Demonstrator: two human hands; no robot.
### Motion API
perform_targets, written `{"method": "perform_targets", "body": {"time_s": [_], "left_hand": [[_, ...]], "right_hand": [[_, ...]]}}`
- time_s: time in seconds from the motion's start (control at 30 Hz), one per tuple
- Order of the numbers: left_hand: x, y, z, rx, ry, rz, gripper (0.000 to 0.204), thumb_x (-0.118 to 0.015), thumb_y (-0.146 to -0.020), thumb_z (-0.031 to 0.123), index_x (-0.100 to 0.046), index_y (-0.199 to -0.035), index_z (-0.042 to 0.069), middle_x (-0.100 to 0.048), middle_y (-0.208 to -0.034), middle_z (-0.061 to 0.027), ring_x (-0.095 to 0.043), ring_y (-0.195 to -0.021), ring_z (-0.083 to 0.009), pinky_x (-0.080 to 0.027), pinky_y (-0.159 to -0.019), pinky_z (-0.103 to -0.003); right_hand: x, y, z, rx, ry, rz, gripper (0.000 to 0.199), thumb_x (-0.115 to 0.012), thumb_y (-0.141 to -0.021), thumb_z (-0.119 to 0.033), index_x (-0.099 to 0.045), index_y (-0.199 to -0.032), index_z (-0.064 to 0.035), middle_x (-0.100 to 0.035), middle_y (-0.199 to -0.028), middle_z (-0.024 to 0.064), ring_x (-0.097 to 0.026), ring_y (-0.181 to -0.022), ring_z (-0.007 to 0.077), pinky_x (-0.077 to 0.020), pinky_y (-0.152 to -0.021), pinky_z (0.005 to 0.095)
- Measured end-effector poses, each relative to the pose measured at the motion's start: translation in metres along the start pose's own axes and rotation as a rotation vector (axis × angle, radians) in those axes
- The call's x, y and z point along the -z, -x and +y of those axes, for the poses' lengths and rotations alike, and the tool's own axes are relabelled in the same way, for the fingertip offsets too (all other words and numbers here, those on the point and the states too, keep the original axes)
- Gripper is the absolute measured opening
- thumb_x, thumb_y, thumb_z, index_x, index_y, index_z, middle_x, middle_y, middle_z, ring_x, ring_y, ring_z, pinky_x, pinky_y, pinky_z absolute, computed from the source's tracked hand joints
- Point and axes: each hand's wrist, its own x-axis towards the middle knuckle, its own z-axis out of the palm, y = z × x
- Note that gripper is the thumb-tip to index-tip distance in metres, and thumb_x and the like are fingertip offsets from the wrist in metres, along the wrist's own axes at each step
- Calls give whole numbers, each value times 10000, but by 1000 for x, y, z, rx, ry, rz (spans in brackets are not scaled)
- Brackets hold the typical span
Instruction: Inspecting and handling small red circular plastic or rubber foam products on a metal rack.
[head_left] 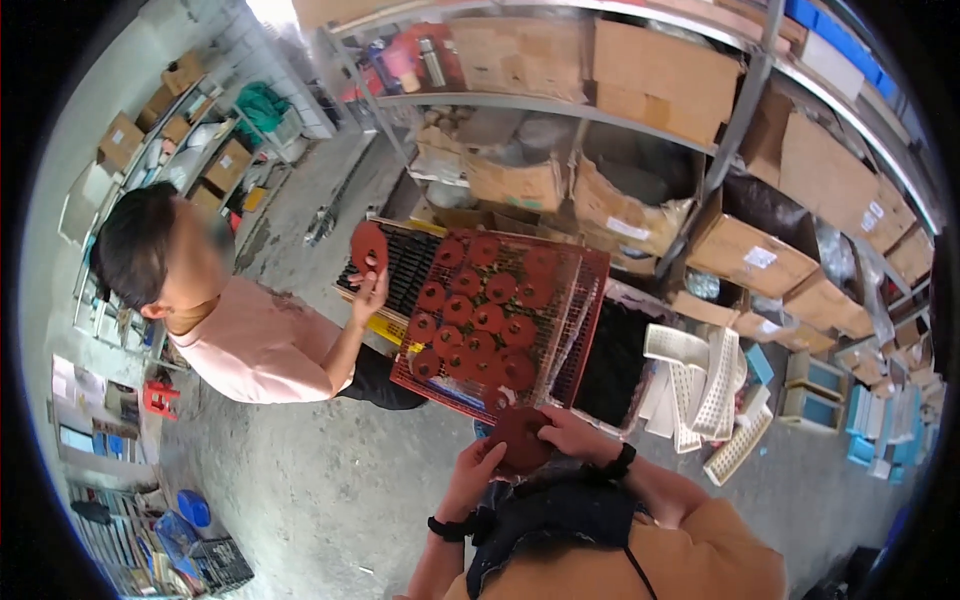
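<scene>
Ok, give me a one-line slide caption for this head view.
Both hands, left hand and right hand, hold a red disc beside a red wire tray of similar discs, while a co-worker's hand lifts another disc.

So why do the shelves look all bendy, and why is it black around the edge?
In the head view, the fisheye lens curves the shelves toward the rim and leaves black corners. Daylight glares white at the top. The nearby person's face is blurred, while both hands, left hand and right hand, on the dark red disc, look sharp.
</scene>
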Motion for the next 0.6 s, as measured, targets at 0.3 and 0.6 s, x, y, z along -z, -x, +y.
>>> {"method": "perform_targets", "body": {"time_s": [0.3,0.6], "left_hand": [[2,12,13,-79,-135,-38,341,-587,-970,121,-537,-1265,-41,-653,-1076,-83,-640,-918,-144,-548,-764,-296],[-68,77,138,-564,-612,-276,335,-646,-876,47,-600,-1198,-33,-653,-1109,-156,-624,-986,-237,-522,-798,-344]], "right_hand": [[-13,-1,12,6,-85,-5,326,-573,-911,-142,-570,-1195,18,-636,-1078,110,-585,-1001,201,-467,-907,340],[-7,2,9,-76,-207,146,296,-578,-925,-132,-589,-1177,23,-656,-1062,111,-602,-986,178,-480,-863,333]]}}
